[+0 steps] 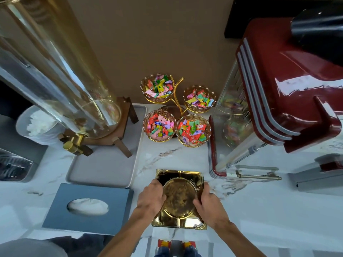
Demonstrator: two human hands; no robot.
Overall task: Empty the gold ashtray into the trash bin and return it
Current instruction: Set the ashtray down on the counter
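The gold ashtray [179,198] is square with a round bowl and ornate corners. It sits on the white marble counter [259,210] near the front edge. My left hand [151,196] grips its left side, fingers curled over the rim. Gripping the right side is my right hand [206,202]. The bowl looks stained brown inside. No trash bin is clearly in view.
A blue tissue box [89,206] lies to the left. Behind it a grey tray [104,167] carries a glass drink dispenser [61,84]. Several candy bowls on a gold stand [176,112] sit behind the ashtray. A red machine [278,93] stands to the right.
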